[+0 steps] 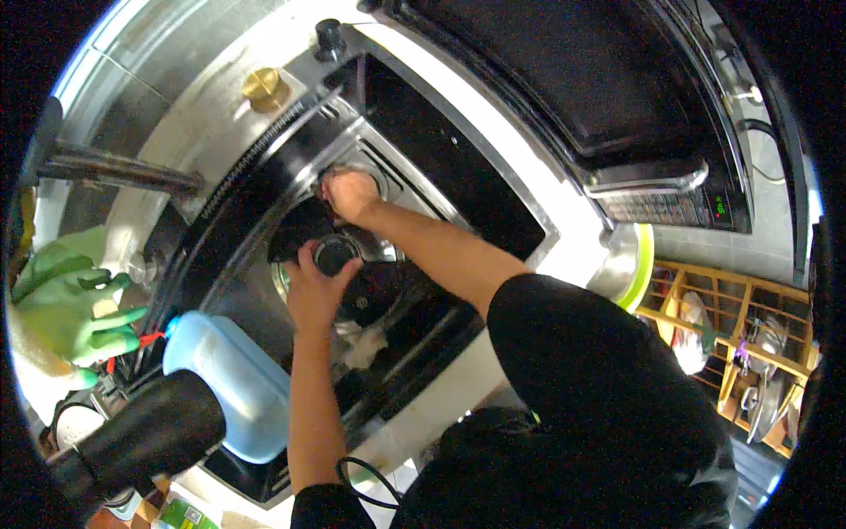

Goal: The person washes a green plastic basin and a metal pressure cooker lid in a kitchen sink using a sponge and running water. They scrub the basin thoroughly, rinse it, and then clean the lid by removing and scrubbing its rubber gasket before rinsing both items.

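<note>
My left hand grips a small round dark piece with a pale metallic rim, thumb and fingers around its sides. It is held over the dark sink-like basin. Farther away, my right hand is curled down at the edge of a stainless steel panel with slots and a round part. The right fingertips are turned away from view, so I cannot tell whether anything is in them. Under my left forearm lies a crumpled pale cloth-like thing, partly in shadow.
A light blue plastic basin stands left of my left forearm, with a black cylinder before it. Green rubber gloves hang at far left. A black appliance with a handle and a wooden rack are on the right.
</note>
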Available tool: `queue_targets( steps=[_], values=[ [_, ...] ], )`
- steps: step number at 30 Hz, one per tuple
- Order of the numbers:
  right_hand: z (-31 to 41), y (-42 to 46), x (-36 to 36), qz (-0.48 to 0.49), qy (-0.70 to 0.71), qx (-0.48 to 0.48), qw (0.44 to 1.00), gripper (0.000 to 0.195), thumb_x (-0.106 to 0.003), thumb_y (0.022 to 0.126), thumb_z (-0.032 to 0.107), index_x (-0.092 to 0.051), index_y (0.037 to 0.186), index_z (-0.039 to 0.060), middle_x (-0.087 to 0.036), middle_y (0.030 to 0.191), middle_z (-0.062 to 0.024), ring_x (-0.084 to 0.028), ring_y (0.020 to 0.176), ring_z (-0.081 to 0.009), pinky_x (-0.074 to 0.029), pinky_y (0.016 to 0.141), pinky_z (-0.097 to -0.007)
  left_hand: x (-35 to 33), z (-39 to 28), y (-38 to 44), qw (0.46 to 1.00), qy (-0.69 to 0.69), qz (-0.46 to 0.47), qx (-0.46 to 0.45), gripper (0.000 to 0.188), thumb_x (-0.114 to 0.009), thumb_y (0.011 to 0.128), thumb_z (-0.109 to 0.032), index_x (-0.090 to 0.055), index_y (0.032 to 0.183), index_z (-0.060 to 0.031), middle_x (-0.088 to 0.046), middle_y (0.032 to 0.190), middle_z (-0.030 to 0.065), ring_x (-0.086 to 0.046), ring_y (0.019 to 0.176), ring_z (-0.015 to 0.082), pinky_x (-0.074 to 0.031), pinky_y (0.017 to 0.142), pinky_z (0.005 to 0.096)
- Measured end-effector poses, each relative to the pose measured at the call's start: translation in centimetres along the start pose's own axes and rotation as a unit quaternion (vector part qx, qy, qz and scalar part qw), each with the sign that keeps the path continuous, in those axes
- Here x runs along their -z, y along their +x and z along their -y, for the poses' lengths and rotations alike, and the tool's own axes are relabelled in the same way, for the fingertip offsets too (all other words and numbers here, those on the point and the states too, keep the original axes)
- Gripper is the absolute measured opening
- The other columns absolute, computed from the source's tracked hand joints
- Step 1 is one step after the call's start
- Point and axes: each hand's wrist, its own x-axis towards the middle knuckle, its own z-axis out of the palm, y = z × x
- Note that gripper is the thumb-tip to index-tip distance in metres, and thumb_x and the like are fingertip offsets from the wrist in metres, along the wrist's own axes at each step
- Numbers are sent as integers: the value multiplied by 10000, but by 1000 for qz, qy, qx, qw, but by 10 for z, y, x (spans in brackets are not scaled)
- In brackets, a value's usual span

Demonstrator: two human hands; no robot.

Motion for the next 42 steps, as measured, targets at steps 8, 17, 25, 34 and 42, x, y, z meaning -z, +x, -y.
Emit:
queue_targets(
  steps=[8,17,25,34,42],
  values=[
    [-16,-93,78,337,-3,113,935,189,-585,789,183,-673,924,83,-674,926,-154,-655,870,-340,-508,737,-471,-9,-1,0,1000,-3,-6,10,854,-689,659,-662,-460,1308,-155,-493,1214,249,-537,1093,418,-460,880,481],
    [-57,-66,102,325,-42,-30,944,289,-613,831,285,-642,1051,100,-659,993,-150,-636,920,-335,-521,699,-456,-12,98,-2,966,-207,-110,104,658,-609,829,-523,-468,1307,-94,-498,1281,183,-521,1128,350,-413,939,476],
    [-38,-77,84,383,144,-221,885,296,-590,880,296,-555,1095,95,-612,924,-105,-597,848,-258,-524,629,-407,-41,102,-26,730,-566,113,366,566,-502,916,-529,-498,1252,-72,-582,1186,95,-584,1033,255,-507,774,371],
    [0,-106,192,180,269,-131,937,195,-579,870,256,-562,985,100,-635,899,-101,-620,846,-229,-488,765,-341,33,11,-23,734,-636,10,236,320,-568,921,-336,-559,1071,-54,-614,927,48,-559,650,131,-389,490,239],
    [58,-126,221,101,315,-23,943,653,-782,709,425,-463,1114,24,-601,1064,-157,-592,1020,-297,-471,869,-390,77,-65,-2,776,-598,26,199,345,-573,866,-282,-537,1024,22,-620,889,112,-648,679,209,-558,500,333]
  ],
)
